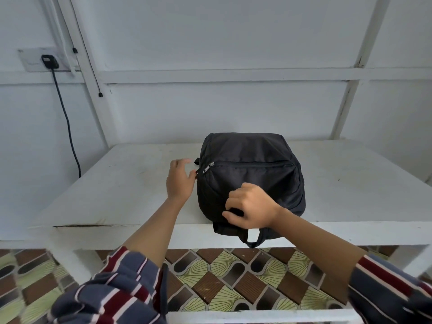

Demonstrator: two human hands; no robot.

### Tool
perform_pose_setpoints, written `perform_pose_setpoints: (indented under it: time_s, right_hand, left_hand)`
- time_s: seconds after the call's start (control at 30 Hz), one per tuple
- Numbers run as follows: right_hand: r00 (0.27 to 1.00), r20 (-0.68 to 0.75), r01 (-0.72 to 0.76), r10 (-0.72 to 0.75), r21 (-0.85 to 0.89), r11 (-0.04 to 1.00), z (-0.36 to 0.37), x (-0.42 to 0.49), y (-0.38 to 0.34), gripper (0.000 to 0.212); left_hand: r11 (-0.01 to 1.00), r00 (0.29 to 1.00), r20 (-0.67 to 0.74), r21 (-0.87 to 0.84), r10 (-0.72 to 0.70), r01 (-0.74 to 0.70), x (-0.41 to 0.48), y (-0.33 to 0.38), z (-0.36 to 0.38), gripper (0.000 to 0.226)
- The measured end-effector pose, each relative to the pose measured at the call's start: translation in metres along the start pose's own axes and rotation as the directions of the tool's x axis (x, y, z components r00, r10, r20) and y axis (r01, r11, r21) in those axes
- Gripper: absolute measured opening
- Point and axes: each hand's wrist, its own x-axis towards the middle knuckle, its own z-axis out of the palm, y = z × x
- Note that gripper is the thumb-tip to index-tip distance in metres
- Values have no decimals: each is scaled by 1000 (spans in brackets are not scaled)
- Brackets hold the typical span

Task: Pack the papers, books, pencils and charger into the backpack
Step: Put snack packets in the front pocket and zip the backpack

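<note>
The right hand (pixel 251 206) pinched fabric at the near end of the black backpack (pixel 250 169), which lay flat on the white table (pixel 117 183). The left hand (pixel 181 181) hovered beside it, fingers loosely spread. The front pocket was zipped and no papers, books or pencils showed, so packing was probably done, though a black adapter (pixel 49 61) sat plugged into the wall.

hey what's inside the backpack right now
Only black fabric shows: the backpack has its front zip closed and the right hand grips its near end. Any contents are covered.
</note>
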Motion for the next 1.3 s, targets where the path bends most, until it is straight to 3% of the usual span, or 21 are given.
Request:
perform_pose_setpoints:
  time_s: [0.17, 0.33, 0.43, 0.5, 0.63, 0.73, 0.8, 0.9, 0.97, 1.07, 1.17, 1.3]
  right_hand:
    - [969, -196, -169, 152, -70, 983, -22, -10, 26, 22]
    - [842, -404, -423, 357, -84, 902, -43, -54, 63, 25]
    - [701, -449, -632, 555, -30, 774, -45, -86, 68, 29]
    - [665, -381, -700, 643, -18, 714, -38, -109, 66, 37]
    - [740, -79, -673, 668, -105, 733, -16, -145, 59, 73]
    - [746, -60, -665, 663, -131, 736, -5, -153, 60, 86]
    - [790, -137, -613, 598, -154, 775, 0, -153, 63, 77]
    - [851, -283, -504, 442, -206, 839, 2, -145, 74, 35]
    - [860, -342, -464, 379, -214, 860, 1, -133, 87, 34]
    - [826, -457, -447, 331, -174, 877, -14, -106, 114, 28]
    - [775, -531, -466, 342, -116, 877, -29, -76, 148, 33]
    - [617, -562, -515, 551, 241, 822, -51, -28, 190, 34]
  left_hand:
    - [941, 943, -46, -73, 329, -332, -25, 2, -8, 19]
    - [934, 932, -76, -34, 354, -357, -54, -28, -13, 16]
    - [927, 921, 113, 1, 374, -376, -65, -38, -13, 26]
    - [929, 898, 263, 21, 352, -370, -69, -39, -11, 40]
    - [934, 897, 277, 2, 344, -358, -72, -32, -2, 44]
    - [925, 899, 234, -13, 371, -379, -67, -29, 4, 38]
    - [918, 890, 236, -24, 389, -395, -61, -29, 9, 31]
    - [912, 894, 184, -37, 408, -409, -47, -24, 20, 22]
    - [897, 889, 120, -76, 442, -435, -34, -13, 27, 23]
    - [882, 900, 2, -199, 436, -427, -8, 17, 28, 26]
    - [861, 887, -144, -214, 439, -461, 26, 44, 24, 33]
    - [822, 850, -304, -256, 431, -508, 76, 79, 19, 30]
